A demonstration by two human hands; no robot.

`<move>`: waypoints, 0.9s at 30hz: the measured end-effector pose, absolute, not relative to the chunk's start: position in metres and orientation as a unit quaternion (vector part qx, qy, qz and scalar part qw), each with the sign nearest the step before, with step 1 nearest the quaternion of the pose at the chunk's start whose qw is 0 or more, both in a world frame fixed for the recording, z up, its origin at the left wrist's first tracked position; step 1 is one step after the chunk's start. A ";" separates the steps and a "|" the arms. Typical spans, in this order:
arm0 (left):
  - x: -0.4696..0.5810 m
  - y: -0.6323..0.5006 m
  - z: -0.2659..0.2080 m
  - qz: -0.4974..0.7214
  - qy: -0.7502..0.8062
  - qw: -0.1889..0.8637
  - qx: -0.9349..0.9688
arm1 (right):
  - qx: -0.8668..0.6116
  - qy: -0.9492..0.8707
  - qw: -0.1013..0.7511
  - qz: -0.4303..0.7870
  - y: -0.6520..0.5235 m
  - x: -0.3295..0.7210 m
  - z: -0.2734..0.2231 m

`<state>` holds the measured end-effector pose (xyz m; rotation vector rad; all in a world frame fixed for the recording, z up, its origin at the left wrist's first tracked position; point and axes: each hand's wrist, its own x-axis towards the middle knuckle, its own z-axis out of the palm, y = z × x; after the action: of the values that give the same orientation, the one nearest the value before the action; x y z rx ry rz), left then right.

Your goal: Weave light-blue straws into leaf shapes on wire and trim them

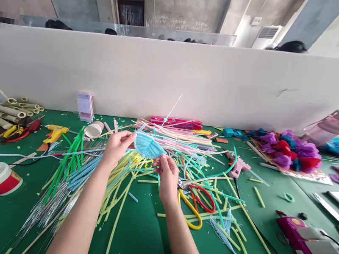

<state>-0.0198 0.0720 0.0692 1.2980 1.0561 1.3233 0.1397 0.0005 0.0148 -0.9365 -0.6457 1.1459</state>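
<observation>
1. Left hand [116,148]: thumb and fingers pinched narrow on the upper left tip of a light-blue fan-shaped piece [148,146].
2. Right hand [167,176]: fingertips closed on the fan's lower right tip. Piece is held up between both hands, over the middle of the green tabletop [137,246].
3. Beneath and around the hands: loose yellow-green fuzzy stems [115,225], tangled; blue stems [84,176] beside the left forearm, green stems [69,158] next to them.
4. Just beside the right hand: a hand tool with red and yellow loop handles [195,204]. Nearer the front edge, a blue tassel [226,232].
5. Far edge, along the white partition [165,74]: pink stems [184,135]. Far left corner: bamboo tubes [11,108], with a yellow glue gun [55,132] to their right.
6. Toward the far right corner: purple, red and blue petals [291,148], pink bottle [333,125] behind. Pink glue gun [240,167] left of the petals.
7. Left edge: red-and-white cup [3,182]. Right edge: magenta power strip [294,234], plugs in it.
</observation>
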 end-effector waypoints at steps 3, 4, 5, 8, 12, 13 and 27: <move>-0.022 0.071 0.070 0.503 0.431 0.518 0.541 | -0.426 -0.282 0.704 0.493 0.001 0.140 0.013; -0.023 0.070 0.071 0.484 0.430 0.535 0.542 | -0.430 -0.278 0.710 0.484 0.002 0.140 0.013; -0.024 0.069 0.071 0.462 0.431 0.553 0.543 | -0.432 -0.275 0.716 0.474 0.002 0.141 0.012; -0.025 0.066 0.072 0.387 0.440 0.592 0.553 | -0.430 -0.283 0.731 0.448 0.004 0.142 0.010; -0.021 0.066 0.071 0.366 0.464 0.595 0.545 | -0.433 -0.312 0.739 0.412 0.004 0.142 0.009; -0.020 0.066 0.070 0.371 0.469 0.595 0.537 | -0.438 -0.319 0.738 0.402 0.004 0.142 0.009; -0.030 0.071 0.059 0.386 0.405 0.653 0.510 | -0.414 -0.305 0.715 0.474 0.006 0.151 -0.005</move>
<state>-0.0305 0.0711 0.0585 1.1563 0.9200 0.8764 0.1511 0.0063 -0.0051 -0.9177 -0.6751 1.0503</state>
